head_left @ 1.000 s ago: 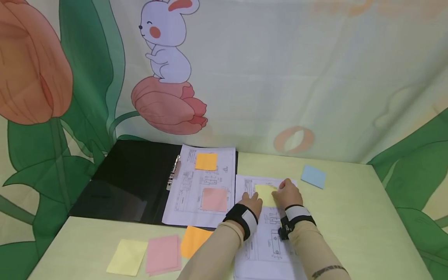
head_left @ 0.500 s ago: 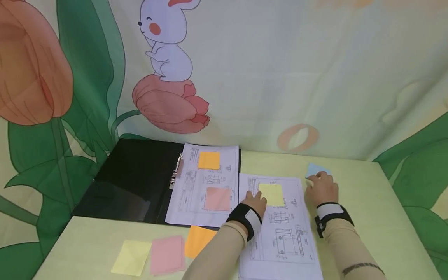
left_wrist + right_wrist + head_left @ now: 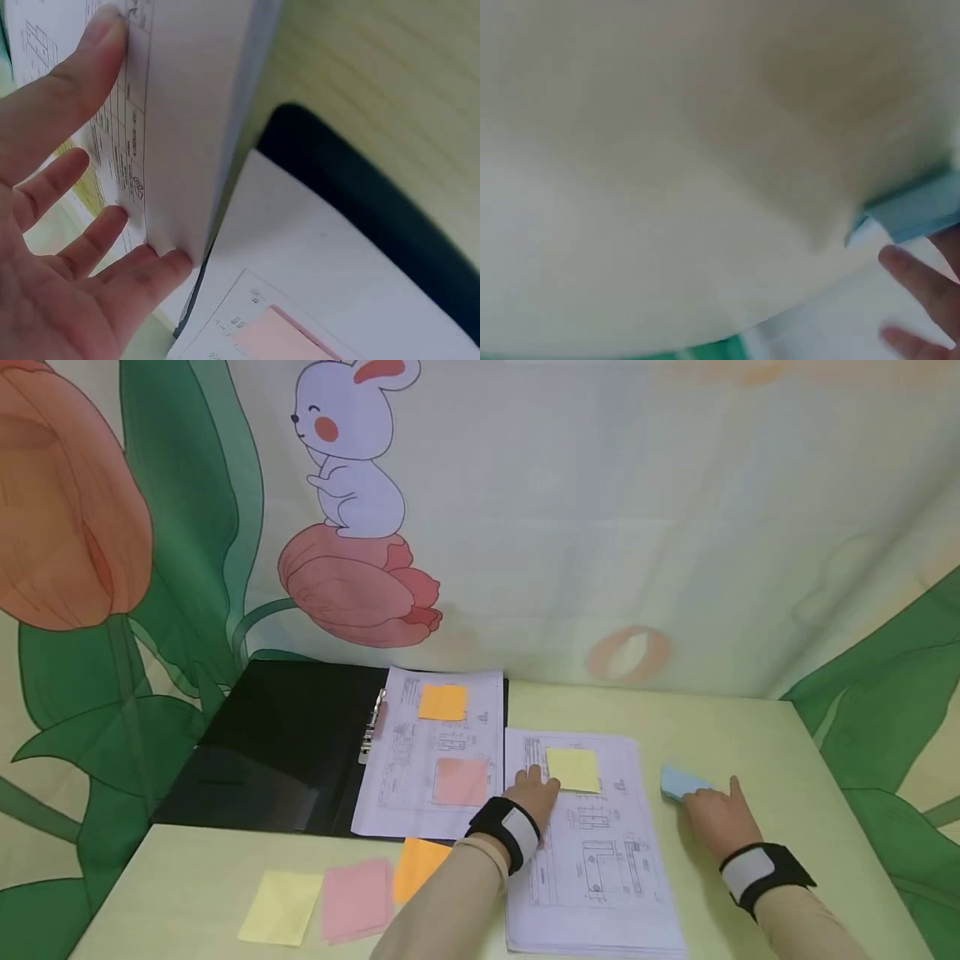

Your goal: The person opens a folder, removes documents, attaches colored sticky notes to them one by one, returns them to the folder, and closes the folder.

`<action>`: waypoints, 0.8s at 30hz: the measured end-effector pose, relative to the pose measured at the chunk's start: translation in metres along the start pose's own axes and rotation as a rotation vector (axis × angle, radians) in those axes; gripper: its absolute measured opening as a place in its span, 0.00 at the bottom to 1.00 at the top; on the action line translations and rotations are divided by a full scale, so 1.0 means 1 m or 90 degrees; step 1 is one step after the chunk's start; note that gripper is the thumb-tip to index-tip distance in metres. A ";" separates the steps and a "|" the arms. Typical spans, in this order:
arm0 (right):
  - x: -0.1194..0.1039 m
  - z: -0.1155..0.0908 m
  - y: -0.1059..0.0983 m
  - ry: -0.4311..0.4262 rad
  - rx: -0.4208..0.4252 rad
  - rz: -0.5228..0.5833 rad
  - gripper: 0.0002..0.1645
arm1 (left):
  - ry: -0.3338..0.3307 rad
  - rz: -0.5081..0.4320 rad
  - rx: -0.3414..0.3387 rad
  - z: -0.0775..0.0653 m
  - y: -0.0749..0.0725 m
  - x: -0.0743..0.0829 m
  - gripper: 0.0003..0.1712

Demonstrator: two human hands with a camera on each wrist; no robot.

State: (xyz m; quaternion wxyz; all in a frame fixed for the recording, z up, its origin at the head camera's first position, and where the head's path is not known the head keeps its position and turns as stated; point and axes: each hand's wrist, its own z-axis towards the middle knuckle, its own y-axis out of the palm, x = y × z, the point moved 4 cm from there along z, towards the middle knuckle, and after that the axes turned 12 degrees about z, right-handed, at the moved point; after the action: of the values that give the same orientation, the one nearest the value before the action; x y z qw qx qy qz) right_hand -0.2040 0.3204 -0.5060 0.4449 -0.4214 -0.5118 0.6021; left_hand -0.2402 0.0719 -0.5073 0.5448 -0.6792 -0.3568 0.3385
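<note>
My left hand (image 3: 532, 795) rests on a stack of printed drawing sheets (image 3: 592, 927), fingers spread near its left edge. In the left wrist view, the thumb and fingertips touch the top sheet. A yellow sticky note (image 3: 573, 768) lies on that sheet just beyond the fingers. To the right of the stack, my right hand (image 3: 722, 822) pinches a blue sticky note (image 3: 681, 782), one finger sticking up. The right wrist view shows the blue note bent, with a pale underside at its corner; the thumb side of the grip is hidden there.
An open black binder (image 3: 277, 735) with a metal clip (image 3: 372, 727) lies at left. Its clipped sheets (image 3: 408, 785) bear an orange note (image 3: 442, 702) and a pink note (image 3: 461, 782). In front lie yellow (image 3: 281, 907), pink (image 3: 356, 900) and orange notes (image 3: 418, 867). A printed curtain (image 3: 562, 527) hangs behind.
My right hand left the yellow note on the stack, moved right to the blue note, then drew it toward me off its earlier spot. My left hand stays on the sheets.
</note>
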 end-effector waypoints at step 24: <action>-0.168 -0.092 -0.047 0.453 0.271 1.437 0.13 | 0.266 -1.447 -0.259 -0.158 -0.022 -0.012 0.26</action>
State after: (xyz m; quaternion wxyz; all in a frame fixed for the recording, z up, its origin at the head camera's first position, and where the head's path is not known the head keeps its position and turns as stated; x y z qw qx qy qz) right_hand -0.0681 0.1837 -0.4621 -0.1560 -0.6927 0.4066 0.5749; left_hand -0.1148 -0.0134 -0.4573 0.4630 -0.0871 -0.7096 -0.5239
